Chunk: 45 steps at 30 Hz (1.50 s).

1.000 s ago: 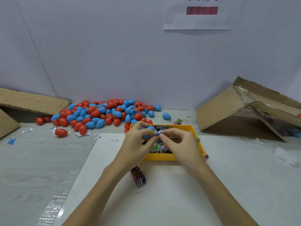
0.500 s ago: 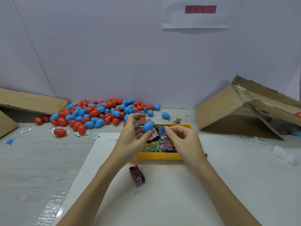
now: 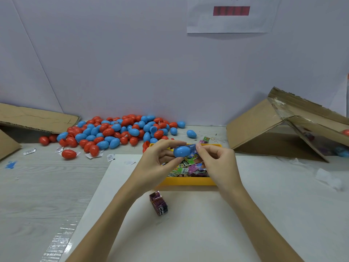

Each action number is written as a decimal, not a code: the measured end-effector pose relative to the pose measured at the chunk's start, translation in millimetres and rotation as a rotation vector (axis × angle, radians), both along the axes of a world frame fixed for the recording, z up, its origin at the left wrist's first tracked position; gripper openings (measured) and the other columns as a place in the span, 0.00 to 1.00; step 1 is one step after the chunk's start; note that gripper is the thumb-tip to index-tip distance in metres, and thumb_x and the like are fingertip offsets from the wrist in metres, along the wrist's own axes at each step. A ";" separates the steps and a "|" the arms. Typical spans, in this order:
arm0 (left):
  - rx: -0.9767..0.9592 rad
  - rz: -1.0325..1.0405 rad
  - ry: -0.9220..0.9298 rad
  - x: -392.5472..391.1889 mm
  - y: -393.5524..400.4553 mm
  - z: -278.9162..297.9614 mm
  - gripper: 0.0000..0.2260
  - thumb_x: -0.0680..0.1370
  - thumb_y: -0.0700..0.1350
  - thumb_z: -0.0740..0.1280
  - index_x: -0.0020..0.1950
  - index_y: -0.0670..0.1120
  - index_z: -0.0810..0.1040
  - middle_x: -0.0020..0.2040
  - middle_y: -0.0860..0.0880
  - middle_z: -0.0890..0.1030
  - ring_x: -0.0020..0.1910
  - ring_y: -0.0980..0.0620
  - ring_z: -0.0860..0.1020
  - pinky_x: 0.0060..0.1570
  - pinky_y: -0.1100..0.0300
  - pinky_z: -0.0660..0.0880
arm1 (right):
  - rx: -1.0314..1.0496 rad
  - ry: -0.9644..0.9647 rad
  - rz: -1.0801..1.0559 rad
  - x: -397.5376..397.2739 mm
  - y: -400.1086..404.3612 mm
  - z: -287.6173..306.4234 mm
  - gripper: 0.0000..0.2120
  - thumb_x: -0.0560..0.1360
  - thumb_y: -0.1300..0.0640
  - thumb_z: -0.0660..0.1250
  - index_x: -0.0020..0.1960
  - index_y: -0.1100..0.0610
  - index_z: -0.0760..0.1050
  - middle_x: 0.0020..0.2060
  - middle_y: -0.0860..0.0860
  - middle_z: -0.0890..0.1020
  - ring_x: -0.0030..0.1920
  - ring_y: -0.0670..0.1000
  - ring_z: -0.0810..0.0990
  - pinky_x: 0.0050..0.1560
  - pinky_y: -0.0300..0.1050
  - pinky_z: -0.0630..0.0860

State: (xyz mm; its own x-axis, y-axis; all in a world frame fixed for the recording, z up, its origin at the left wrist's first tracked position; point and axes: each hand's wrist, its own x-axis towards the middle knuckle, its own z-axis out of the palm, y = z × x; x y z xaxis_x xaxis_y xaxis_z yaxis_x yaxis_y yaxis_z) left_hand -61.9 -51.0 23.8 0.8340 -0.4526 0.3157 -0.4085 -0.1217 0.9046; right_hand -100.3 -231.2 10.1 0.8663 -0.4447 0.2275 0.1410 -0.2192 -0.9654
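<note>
slippage is risked: the blue egg point(image 3: 181, 151) is pinched in the curled left hand point(image 3: 154, 164), against a small packet point(image 3: 193, 149) pinched by the right hand point(image 3: 220, 163); if either grip is loosened, one could be dropped into the yellow tray point(image 3: 188, 181) below both hands.

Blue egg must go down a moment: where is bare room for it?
The blue egg fits on the white sheet this side of the yellow tray, right of the foil box, or the wooden tabletop left of that sheet. Crowded: the tray, full of packets, and the egg pile behind.
</note>
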 end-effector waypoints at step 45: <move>-0.010 0.094 0.132 -1.9 -8.4 -3.7 0.11 0.72 0.58 0.74 0.52 0.56 0.85 0.46 0.58 0.85 0.46 0.59 0.83 0.41 0.69 0.78 | 0.560 0.139 0.202 -7.5 7.3 8.8 0.08 0.74 0.60 0.75 0.53 0.59 0.84 0.41 0.50 0.88 0.42 0.45 0.85 0.42 0.38 0.81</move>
State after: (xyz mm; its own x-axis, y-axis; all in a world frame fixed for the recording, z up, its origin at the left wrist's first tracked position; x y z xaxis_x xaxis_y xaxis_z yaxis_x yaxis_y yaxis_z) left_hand -63.8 -59.4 20.1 0.9070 -0.3679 0.2049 -0.2735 -0.1447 0.9509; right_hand -107.7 -223.9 18.9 0.9509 -0.2876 -0.1142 -0.0084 0.3449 -0.9386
